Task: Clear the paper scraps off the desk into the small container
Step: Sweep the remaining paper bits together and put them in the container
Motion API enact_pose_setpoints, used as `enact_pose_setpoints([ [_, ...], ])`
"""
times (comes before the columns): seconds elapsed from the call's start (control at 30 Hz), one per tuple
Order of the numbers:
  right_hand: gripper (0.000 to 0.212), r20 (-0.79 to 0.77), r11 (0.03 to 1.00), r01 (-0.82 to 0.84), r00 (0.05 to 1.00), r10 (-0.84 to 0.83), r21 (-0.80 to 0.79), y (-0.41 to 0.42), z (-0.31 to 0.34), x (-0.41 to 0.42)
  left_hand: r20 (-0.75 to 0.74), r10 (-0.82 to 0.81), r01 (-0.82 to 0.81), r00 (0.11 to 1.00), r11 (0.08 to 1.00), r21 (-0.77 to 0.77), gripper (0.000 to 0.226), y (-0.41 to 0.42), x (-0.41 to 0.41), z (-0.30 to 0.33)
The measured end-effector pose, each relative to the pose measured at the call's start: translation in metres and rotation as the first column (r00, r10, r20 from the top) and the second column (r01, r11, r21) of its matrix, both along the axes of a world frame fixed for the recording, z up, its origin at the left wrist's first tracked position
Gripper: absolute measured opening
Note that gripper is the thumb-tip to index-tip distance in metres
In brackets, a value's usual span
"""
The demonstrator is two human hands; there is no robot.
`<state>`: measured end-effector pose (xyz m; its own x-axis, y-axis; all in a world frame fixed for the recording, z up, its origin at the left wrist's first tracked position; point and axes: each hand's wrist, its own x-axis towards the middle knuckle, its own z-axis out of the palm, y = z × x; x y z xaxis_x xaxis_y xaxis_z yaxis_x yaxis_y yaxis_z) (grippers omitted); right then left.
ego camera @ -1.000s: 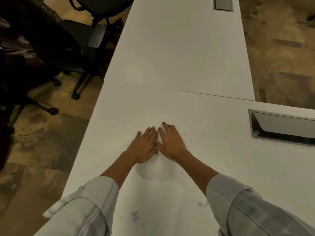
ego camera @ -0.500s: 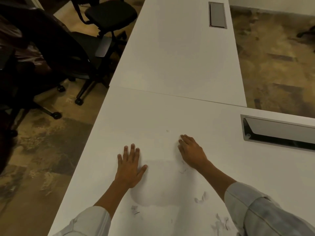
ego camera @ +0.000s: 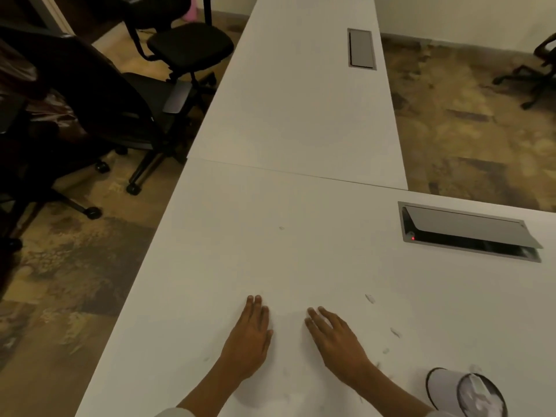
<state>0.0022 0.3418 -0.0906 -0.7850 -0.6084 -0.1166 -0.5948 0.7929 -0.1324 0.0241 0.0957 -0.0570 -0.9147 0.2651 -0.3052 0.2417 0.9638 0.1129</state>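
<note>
While both hands lie flat, fingers [ego camera: 254, 305] spread, empty | scraps [ego camera: 369, 298] right | container [ego camera: 464, 392] near right wrist

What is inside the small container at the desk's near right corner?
The small container lies tipped on the desk, mouth toward the camera. Pale paper scraps show inside. Its deeper interior is cut off by the frame edge.
</note>
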Motion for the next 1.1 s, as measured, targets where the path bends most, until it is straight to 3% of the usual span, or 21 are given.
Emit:
enact_pose_setpoints([
  [0.07, 0.058, -0.015, 1.000, -0.011, 1.000, 0.012, 0.008, 0.019, 0.002, 0.012, 0.043, -0.064, 0.066, 0.997, 0.996, -0.052, 0.070, -0.003, 0.023, 0.002],
  [0.23, 0.041, -0.062, 0.990, -0.032, 0.997, 0.041, 0.137, 0.058, 0.014, 0.032, 0.136, -0.092, 0.108, 0.986, 0.987, -0.116, 0.066, -0.021, 0.069, 0.007],
  [0.33, 0.055, 0.002, 0.980, 0.065, 0.998, -0.066, 0.186, 0.074, 0.022, 0.050, 0.017, -0.132, 0.133, 0.991, 0.985, -0.113, 0.053, -0.034, 0.082, 0.003],
  [0.47, 0.045, 0.066, 0.980, 0.138, 0.987, -0.149, 0.142, 0.088, 0.029, 0.080, 0.084, -0.136, 0.144, 0.987, 0.985, -0.091, 0.087, -0.044, 0.086, 0.006],
  [0.6, 0.078, 0.148, 0.970, 0.216, 0.962, -0.231, 0.112, 0.093, 0.030, 0.102, 0.060, -0.049, 0.055, 0.997, 0.993, -0.105, 0.091, -0.043, 0.091, 0.001],
  [0.67, 0.069, 0.134, 0.963, 0.251, 0.955, -0.263, 0.097, 0.092, 0.034, 0.102, 0.033, -0.022, 0.025, 0.999, 0.994, -0.107, 0.081, -0.041, 0.091, -0.001],
  [0.8, 0.032, 0.168, 0.956, 0.278, 0.942, -0.291, 0.096, 0.083, 0.039, 0.087, 0.007, 0.008, -0.007, 1.000, 0.996, -0.093, 0.053, -0.031, 0.088, 0.007],
  [0.87, 0.028, 0.188, 0.934, 0.353, 0.915, -0.357, 0.059, 0.080, 0.037, 0.079, -0.002, 0.025, -0.025, 1.000, 0.995, -0.092, 0.042, -0.025, 0.086, 0.009],
  [0.93, 0.032, 0.320, 0.822, 0.564, 0.797, -0.513, -0.086, 0.078, 0.042, 0.075, 0.072, 0.177, -0.177, 0.982, 0.984, -0.005, 0.021, -0.015, 0.084, 0.009],
  [1.0, 0.029, 0.408, 0.576, 0.763, 0.645, -0.647, -0.293, 0.082, 0.053, 0.078, 0.089, 0.326, -0.335, 0.941, 0.933, 0.131, 0.025, 0.004, 0.082, 0.009],
  [1.1, 0.028, 0.463, 0.273, 0.842, 0.495, -0.735, -0.466, 0.105, 0.080, 0.090, 0.137, 0.380, -0.399, 0.915, 0.798, 0.452, 0.020, 0.059, 0.076, 0.021],
])
